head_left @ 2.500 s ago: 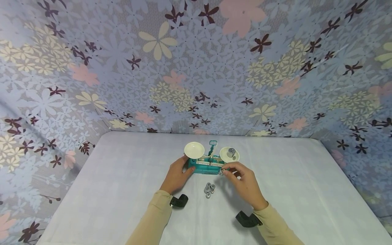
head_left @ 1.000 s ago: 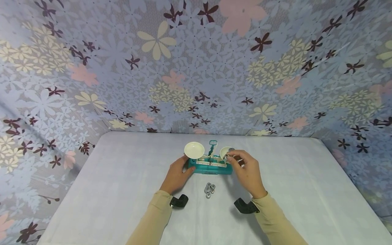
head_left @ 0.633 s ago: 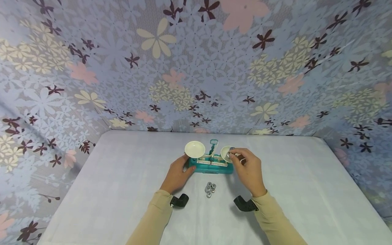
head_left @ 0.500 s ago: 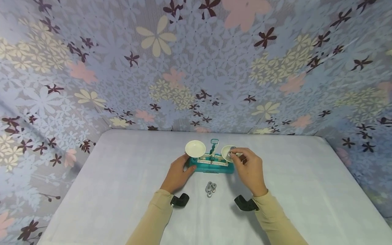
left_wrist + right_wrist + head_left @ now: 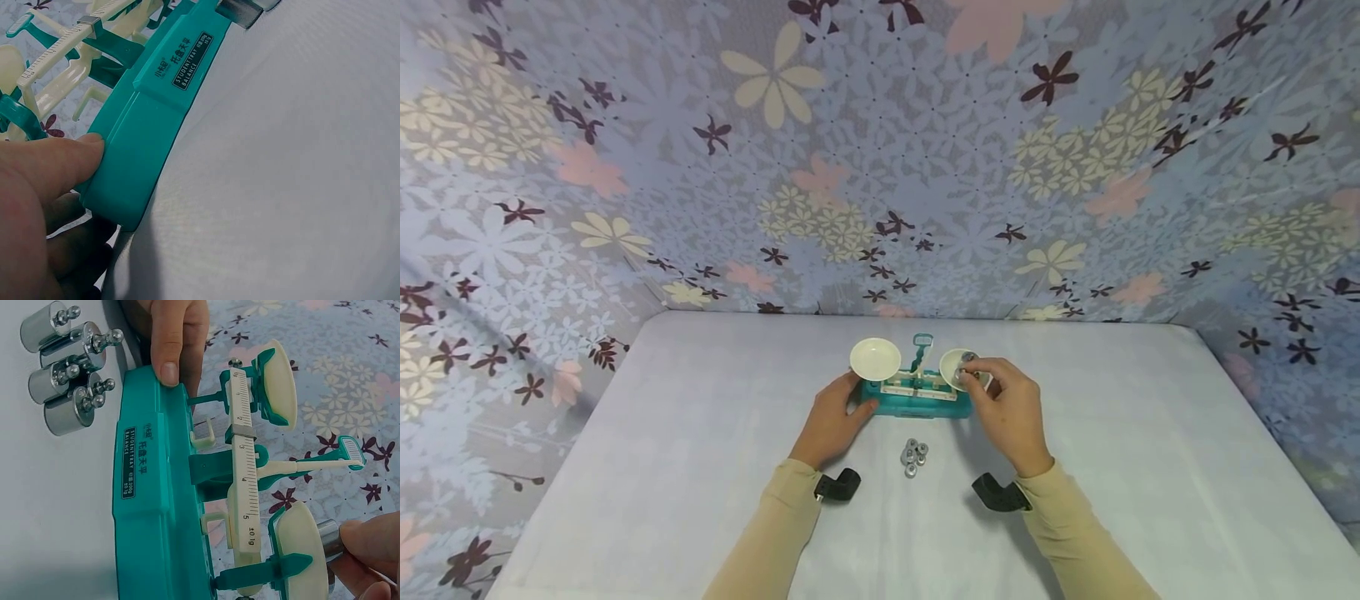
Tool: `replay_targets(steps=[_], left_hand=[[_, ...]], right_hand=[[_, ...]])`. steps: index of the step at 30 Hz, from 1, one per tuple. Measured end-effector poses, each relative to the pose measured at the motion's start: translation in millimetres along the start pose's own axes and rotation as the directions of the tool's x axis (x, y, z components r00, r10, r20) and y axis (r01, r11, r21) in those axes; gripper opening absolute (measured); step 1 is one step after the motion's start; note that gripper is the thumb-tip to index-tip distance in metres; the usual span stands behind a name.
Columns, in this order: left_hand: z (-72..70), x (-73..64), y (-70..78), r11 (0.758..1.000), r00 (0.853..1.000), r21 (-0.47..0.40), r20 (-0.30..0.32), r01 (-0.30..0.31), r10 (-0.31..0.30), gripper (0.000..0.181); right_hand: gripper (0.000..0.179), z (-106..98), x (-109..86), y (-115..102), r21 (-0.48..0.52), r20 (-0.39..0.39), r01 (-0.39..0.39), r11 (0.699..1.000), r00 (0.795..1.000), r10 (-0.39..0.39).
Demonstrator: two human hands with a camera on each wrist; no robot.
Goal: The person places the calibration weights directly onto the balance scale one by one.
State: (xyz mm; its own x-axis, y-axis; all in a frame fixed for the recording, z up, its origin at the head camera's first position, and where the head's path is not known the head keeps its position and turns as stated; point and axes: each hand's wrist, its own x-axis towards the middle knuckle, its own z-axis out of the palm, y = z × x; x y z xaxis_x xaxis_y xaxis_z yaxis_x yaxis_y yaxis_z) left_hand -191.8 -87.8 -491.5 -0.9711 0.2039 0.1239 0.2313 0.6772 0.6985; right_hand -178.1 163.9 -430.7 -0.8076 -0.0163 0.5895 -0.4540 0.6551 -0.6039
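Observation:
A teal student tray balance (image 5: pixel 917 406) stands on the table with a cream pan at each end. My left hand (image 5: pixel 833 421) grips the left end of its base, thumb (image 5: pixel 78 156) on the front and fingers around the end. My right hand (image 5: pixel 1011 412) is at the right pan (image 5: pixel 948 363), pinching a shiny metal weight (image 5: pixel 329 538) by its edge. Other metal in that pan is partly hidden by the fingers. The left pan (image 5: pixel 875 359) holds nothing. In the right wrist view, a slider (image 5: pixel 240 432) sits on the numbered beam (image 5: pixel 244 469).
Several knobbed metal weights (image 5: pixel 911 470) stand in a cluster on the white cloth in front of the balance. A flowered cloth wall (image 5: pixel 880 167) rises behind the table. Black wrist cameras (image 5: pixel 840 485) hang inward from both forearms.
My right hand has carried a weight from the balance's front right corner up to the right pan. My left hand keeps its grip on the base. The head view has shifted slightly.

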Motion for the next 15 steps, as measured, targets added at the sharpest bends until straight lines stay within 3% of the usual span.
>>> replay_targets(steps=[15], left_hand=[[1.0,-0.2,-1.9,1.000,1.000,-0.002,-0.011,-0.022,0.022,0.061]], right_hand=[[0.012,1.4,-4.1,1.0,-0.056,-0.020,-0.018,0.998,1.000,0.017]])
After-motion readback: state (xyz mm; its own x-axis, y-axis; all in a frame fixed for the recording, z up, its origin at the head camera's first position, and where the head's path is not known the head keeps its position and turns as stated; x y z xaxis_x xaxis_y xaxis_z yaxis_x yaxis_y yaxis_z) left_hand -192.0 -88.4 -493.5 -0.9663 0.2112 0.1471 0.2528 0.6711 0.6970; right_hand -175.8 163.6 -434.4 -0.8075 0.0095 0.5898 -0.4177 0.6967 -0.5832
